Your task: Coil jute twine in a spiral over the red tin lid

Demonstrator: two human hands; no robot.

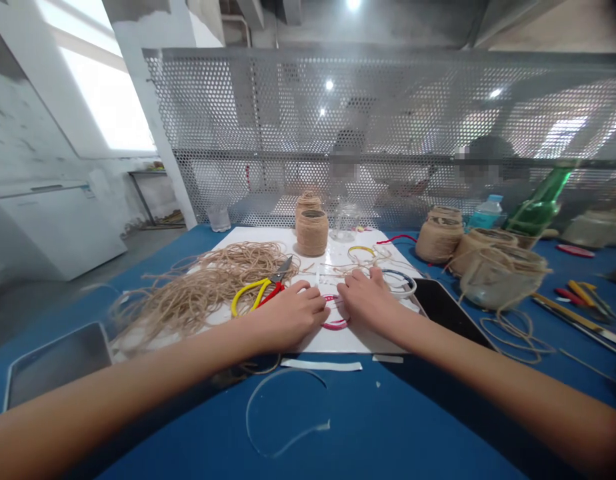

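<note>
My left hand (288,313) and my right hand (368,298) rest side by side on a white board (338,340) on the blue table. Between them lies a pink ring (334,325), and the fingers of both hands curl down onto it. What exactly the fingertips pinch is hidden. Yellow-handled scissors (261,290) lie just left of my left hand, beside a loose pile of tan twine (198,287). A white and blue ring (403,281) sits right of my right hand.
Twine-wrapped jars (312,230) stand at the board's far edge and more at the right (488,267). A green bottle (538,203), a dark phone (445,308), a tablet (55,363), tools (578,297) and paper strips (321,365) lie around. People sit behind the perforated screen.
</note>
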